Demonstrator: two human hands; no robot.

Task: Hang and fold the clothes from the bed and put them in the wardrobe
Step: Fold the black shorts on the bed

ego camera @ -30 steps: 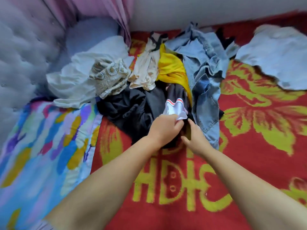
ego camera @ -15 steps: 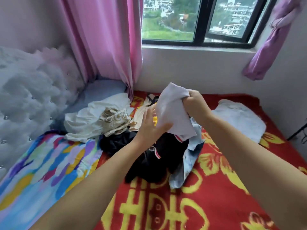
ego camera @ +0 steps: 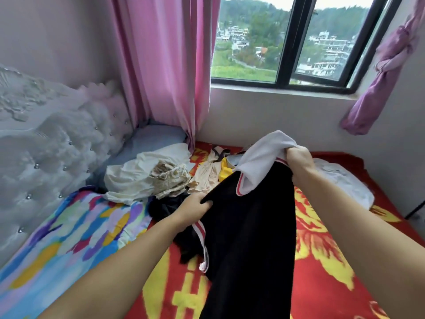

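A black garment point(ego camera: 250, 226) with white sleeves and red-striped cuffs hangs stretched between my hands above the bed. My right hand point(ego camera: 299, 160) grips its white upper part at the top right. My left hand point(ego camera: 195, 206) grips the black fabric lower on the left. Behind it on the red and yellow blanket point(ego camera: 322, 249) lies the pile of clothes: a cream sheet-like piece point(ego camera: 135, 178), a beige patterned piece point(ego camera: 170, 178), a pale peach top point(ego camera: 207, 173), a yellow item point(ego camera: 224, 172) and dark clothes point(ego camera: 165, 206). The held garment hides part of the pile.
A white folded garment point(ego camera: 345, 180) lies at the right of the bed. A multicoloured quilt point(ego camera: 57, 238) covers the left side beside the tufted headboard point(ego camera: 46, 146). A pink curtain point(ego camera: 165, 65) and a window point(ego camera: 287, 42) stand behind, with a wall to the right.
The garment has been lifted out of the pile and spread apart. My left hand moved down and left along the black fabric, while my right hand stays high. The view rose toward the window.
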